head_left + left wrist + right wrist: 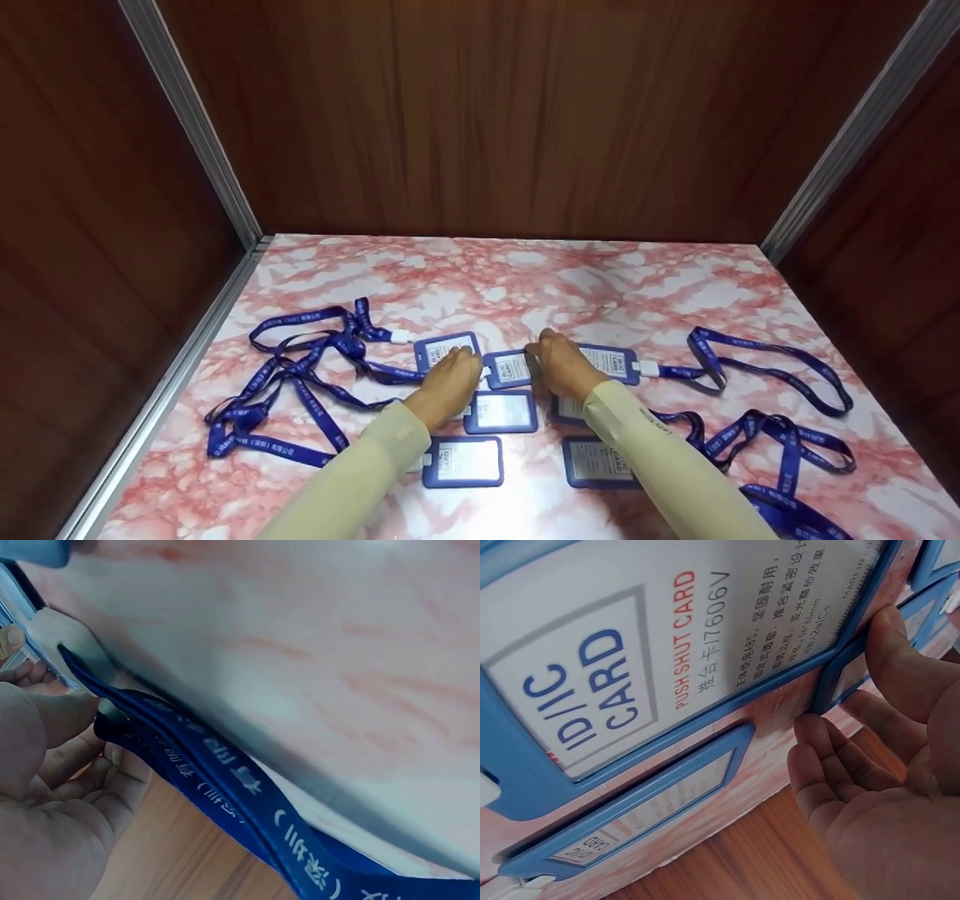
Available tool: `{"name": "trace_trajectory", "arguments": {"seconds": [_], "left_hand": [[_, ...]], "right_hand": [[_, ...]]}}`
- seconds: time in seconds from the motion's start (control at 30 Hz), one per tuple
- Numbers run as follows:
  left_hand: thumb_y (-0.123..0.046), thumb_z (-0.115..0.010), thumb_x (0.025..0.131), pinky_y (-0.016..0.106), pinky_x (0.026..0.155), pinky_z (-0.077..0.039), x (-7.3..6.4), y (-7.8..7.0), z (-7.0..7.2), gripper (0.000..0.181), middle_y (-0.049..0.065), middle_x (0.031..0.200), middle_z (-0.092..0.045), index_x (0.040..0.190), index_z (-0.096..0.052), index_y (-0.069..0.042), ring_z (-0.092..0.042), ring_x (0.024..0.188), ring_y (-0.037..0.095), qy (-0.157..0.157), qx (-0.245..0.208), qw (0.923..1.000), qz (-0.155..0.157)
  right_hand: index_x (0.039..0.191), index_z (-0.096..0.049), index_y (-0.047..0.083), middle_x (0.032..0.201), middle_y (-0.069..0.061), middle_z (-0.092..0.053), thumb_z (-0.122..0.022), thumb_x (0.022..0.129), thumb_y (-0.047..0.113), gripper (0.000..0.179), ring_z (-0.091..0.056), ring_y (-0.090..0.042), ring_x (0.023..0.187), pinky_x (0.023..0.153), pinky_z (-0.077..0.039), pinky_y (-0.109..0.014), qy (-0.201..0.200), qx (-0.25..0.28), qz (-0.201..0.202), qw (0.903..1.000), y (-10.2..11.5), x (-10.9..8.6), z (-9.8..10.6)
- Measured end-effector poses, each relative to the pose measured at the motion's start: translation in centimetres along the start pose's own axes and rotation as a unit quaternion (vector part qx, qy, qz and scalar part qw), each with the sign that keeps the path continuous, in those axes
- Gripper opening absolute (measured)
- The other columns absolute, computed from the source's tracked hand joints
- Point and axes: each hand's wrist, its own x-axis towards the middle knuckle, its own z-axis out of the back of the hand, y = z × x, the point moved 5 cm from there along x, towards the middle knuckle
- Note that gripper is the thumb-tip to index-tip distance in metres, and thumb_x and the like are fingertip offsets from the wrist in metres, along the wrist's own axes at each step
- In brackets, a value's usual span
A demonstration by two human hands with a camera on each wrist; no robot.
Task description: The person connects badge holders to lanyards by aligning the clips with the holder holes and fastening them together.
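A blue-framed badge holder (511, 369) lies crosswise on the table between both hands. My left hand (452, 379) pinches its left end by the white clip (71, 641), where the blue lanyard (225, 772) is attached. At its right end, my right hand (564, 363) grips the frame's edge between thumb and fingers; the right wrist view shows this holder's corner (847, 673) at the fingertips. Another badge holder (448, 346) sits just behind my left hand. One more holder (613, 363) lies beside my right hand, partly covered by it.
Closer to me lie more badge holders, including one in the middle (501, 412), one at front left (463, 462) and one at front right (596, 461) under my forearm. Tangled lanyards (304, 367) spread left, others (784, 442) right. Wood-grain panels (480, 120) enclose the marbled table (525, 277).
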Motion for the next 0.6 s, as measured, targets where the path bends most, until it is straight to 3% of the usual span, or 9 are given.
{"name": "trace_trajectory", "arguments": {"seconds": [0.13, 0.33, 0.6], "left_hand": [[0.005, -0.066, 0.088, 0.041, 0.083, -0.058, 0.18, -0.12, 0.03, 0.012, 0.013, 0.087, -0.064, 0.079, -0.067, -0.004, -0.066, 0.087, 0.031, -0.004, 0.008, 1.0000, -0.002], [0.004, -0.068, 0.086, 0.039, 0.083, -0.057, 0.31, -0.30, 0.07, 0.012, 0.013, 0.085, -0.065, 0.078, -0.070, -0.004, -0.066, 0.086, 0.030, -0.007, 0.025, 0.9996, -0.009], [0.006, -0.068, 0.085, 0.039, 0.083, -0.058, 0.38, -0.43, 0.01, 0.009, 0.015, 0.086, -0.066, 0.082, -0.072, -0.002, -0.067, 0.086, 0.031, -0.025, 0.040, 0.9988, -0.016]], "right_hand": [[0.101, -0.075, -0.002, 0.081, -0.014, -0.052, -0.063, 0.074, -0.018, 0.033, -0.055, -0.030, 0.074, 0.073, -0.055, -0.047, 0.001, 0.017, -0.016, 0.9997, -0.09, 0.00, 0.07], [0.098, -0.074, -0.004, 0.081, -0.018, -0.053, -0.062, 0.075, -0.019, 0.030, -0.058, -0.033, 0.074, 0.073, -0.056, -0.049, -0.011, 0.003, -0.005, 0.9999, 0.08, 0.01, 0.10], [0.105, -0.075, -0.001, 0.085, -0.015, -0.054, -0.065, 0.075, -0.016, 0.035, -0.057, -0.029, 0.077, 0.078, -0.056, -0.046, 0.014, 0.012, -0.038, 0.9991, 0.04, 0.22, 0.21]]}}
